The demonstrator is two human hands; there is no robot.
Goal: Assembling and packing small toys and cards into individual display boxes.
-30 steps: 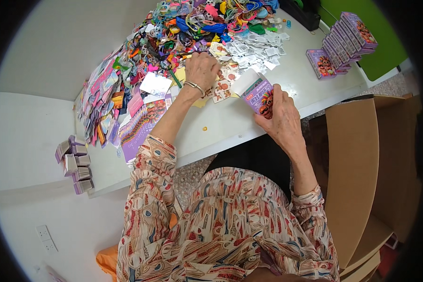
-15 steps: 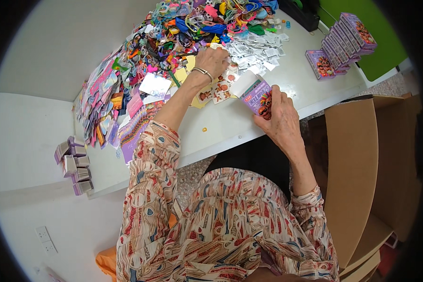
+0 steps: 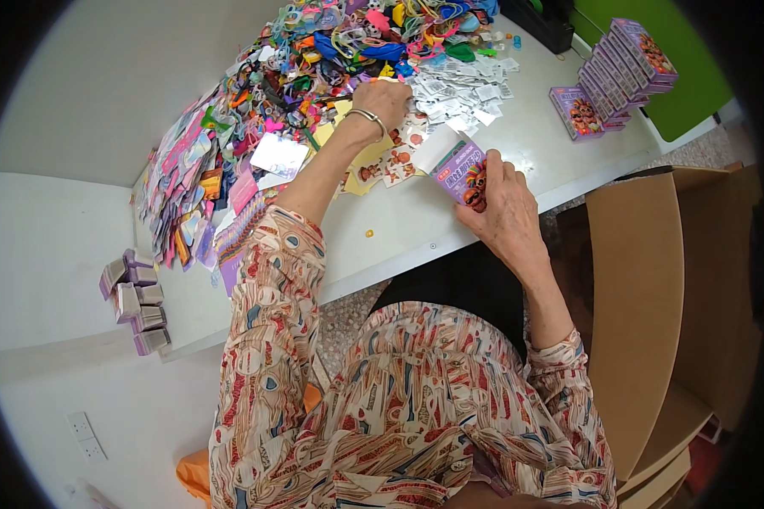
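Observation:
My right hand [image 3: 507, 204] grips a small purple cardboard box [image 3: 464, 176] over the table, thumb on the near side. The box's white top flap [image 3: 435, 149] stands open toward the upper left. Farther left, my left hand [image 3: 384, 102] reaches to the edge of a heap of colourful small toys and bands [image 3: 339, 51]. Its fingers are curled down, and their tips are hidden, so anything in them cannot be made out. Right of this hand lie many small white packets [image 3: 458, 89]. Below it are sticker sheets with cartoon figures [image 3: 396, 167] and yellow cards [image 3: 356, 184].
Purple boxes stand stacked [image 3: 620, 76] at the table's far right. Pink and silvery pouches [image 3: 174, 182] and purple flat cards [image 3: 232, 267] cover the left side. More boxes [image 3: 136, 301] sit beyond the left edge. A large open carton [image 3: 637, 322] is at my right.
My left hand has shifted very slightly at the heap's edge. The box in my right hand has tilted and moved a little to the left.

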